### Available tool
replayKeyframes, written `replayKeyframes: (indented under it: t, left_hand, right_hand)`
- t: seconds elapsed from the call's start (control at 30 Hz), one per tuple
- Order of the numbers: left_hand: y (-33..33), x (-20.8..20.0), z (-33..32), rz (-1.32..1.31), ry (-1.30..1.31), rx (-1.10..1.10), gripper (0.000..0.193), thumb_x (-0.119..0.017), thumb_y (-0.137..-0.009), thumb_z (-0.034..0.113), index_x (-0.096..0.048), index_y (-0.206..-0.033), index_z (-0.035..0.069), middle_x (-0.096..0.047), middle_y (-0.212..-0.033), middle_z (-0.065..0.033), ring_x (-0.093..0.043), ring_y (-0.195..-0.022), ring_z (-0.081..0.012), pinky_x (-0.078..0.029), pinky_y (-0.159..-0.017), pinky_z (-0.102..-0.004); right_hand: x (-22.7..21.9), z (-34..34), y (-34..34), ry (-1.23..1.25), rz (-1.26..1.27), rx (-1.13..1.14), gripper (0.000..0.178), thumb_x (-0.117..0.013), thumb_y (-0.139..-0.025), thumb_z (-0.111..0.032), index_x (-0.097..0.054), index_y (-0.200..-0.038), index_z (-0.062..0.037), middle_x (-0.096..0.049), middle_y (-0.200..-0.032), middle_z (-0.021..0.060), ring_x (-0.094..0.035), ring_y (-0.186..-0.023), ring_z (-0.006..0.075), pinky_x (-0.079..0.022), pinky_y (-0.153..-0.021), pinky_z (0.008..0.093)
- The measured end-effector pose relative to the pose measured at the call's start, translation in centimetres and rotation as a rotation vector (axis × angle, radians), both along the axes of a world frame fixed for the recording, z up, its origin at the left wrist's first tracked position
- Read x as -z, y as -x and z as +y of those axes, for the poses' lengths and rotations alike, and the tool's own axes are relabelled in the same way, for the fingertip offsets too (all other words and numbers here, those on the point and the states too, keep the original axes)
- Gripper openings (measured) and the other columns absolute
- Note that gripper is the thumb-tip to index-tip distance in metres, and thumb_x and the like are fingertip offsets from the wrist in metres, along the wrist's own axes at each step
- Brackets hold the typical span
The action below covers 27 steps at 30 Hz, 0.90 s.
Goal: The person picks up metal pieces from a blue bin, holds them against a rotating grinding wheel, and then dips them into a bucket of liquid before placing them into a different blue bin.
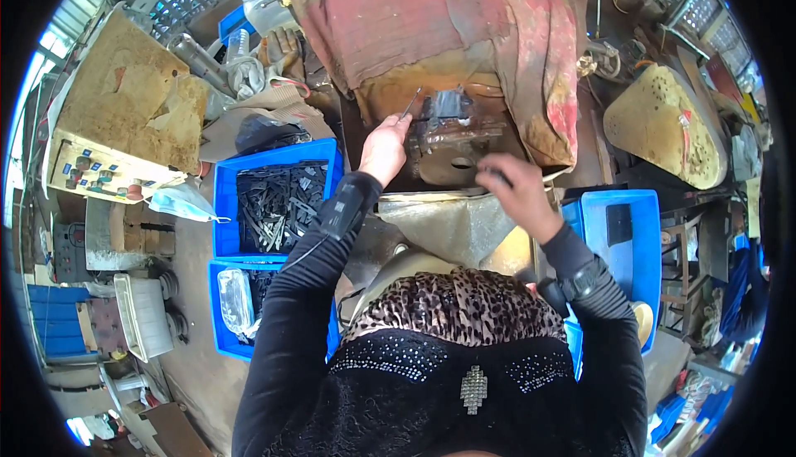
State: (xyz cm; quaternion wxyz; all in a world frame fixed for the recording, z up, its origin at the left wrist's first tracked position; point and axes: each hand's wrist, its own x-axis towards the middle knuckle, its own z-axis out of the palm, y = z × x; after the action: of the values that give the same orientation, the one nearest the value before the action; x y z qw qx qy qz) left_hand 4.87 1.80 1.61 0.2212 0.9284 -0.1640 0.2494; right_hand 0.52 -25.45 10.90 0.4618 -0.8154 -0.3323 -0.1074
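Observation:
My left hand (384, 152) is closed on a thin dark metal strip (412, 102), which points up and away at the left of a cloth-hung machine. My right hand (522, 192) has its fingers curled around a small dark thing (498, 176) that I cannot make out. Between and beyond the hands lies the machine's wet, brown-stained bed, with a grey metal block (448, 104) at its back. A brownish plate with a dark round hole (444, 168) sits at the bed's near side, just left of my right hand.
Several dark strips fill a blue bin (217, 208) on the left; another blue bin (214, 312) stands nearer. A blue bin (655, 233) is at the right. Stained red cloth (414, 21) hangs over the machine. A control box (124, 100) with knobs stands far left.

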Motion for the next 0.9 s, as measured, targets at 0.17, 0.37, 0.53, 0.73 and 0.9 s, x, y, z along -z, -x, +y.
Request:
replayKeyframes:
  t: [0.17, 0.37, 0.53, 0.73, 0.9]
  left_hand:
    - [-0.8, 2.1, -0.6, 0.268, -0.283, 0.004, 0.021, -0.059, -0.08, 0.007, -0.066, -0.1, 0.005, -0.065, -0.092, -0.0152, -0.062, -0.092, -0.0337, -0.052, -0.078, -0.041]
    - [-3.1, 7.5, 0.5, 0.489, -0.133, 0.278, 0.009, -0.061, -0.079, 0.016, -0.064, -0.072, 0.012, -0.063, -0.074, -0.0128, -0.063, -0.073, -0.0305, -0.05, -0.065, -0.04]
    - [-4.2, 11.1, -0.7, 0.243, -0.634, 0.088, 0.012, -0.06, -0.077, 0.015, -0.063, -0.066, 0.012, -0.063, -0.066, -0.0114, -0.063, -0.066, -0.0294, -0.049, -0.058, -0.0415]
    - [-0.4, 3.3, -2.8, 0.324, -0.075, -0.102, 0.023, -0.059, -0.086, 0.024, -0.065, -0.072, 0.006, -0.064, -0.075, -0.0186, -0.064, -0.076, -0.0377, -0.05, -0.068, -0.0483]
    - [3.6, -4.2, -8.7, 0.04, -0.092, -0.031, 0.016, -0.057, -0.085, 0.018, -0.063, -0.074, 0.007, -0.063, -0.074, -0.0135, -0.065, -0.07, -0.0304, -0.054, -0.063, -0.0404]
  right_hand:
    - [3.6, -3.1, 4.9, 0.186, -0.062, -0.122, 0.03, -0.07, -0.069, -0.002, -0.063, -0.098, -0.0085, -0.063, -0.079, 0.0087, -0.064, -0.069, 0.0304, -0.052, -0.061, 0.0372]
    - [6.1, -4.3, 6.9, 0.196, -0.024, -0.15, 0.029, -0.073, -0.072, -0.008, -0.063, -0.099, -0.0108, -0.058, -0.075, 0.0071, -0.062, -0.065, 0.0279, -0.05, -0.057, 0.0366]
    - [5.3, -4.1, 6.4, 0.147, 0.251, -0.178, 0.028, -0.077, -0.078, -0.015, -0.065, -0.103, -0.0084, -0.066, -0.083, 0.0063, -0.066, -0.07, 0.0219, -0.051, -0.062, 0.031]
    - [3.4, -4.1, 2.6, -0.462, 1.159, 0.125, 0.023, -0.064, -0.091, -0.018, -0.056, -0.11, -0.0053, -0.055, -0.075, -0.0005, -0.052, -0.062, 0.0084, -0.043, -0.053, 0.027]
    - [3.9, -1.6, -1.5, -1.116, 1.298, 0.03, 0.022, -0.062, -0.094, -0.016, -0.051, -0.109, -0.0041, -0.063, -0.086, 0.0078, -0.066, -0.088, 0.022, -0.053, -0.07, 0.0344]
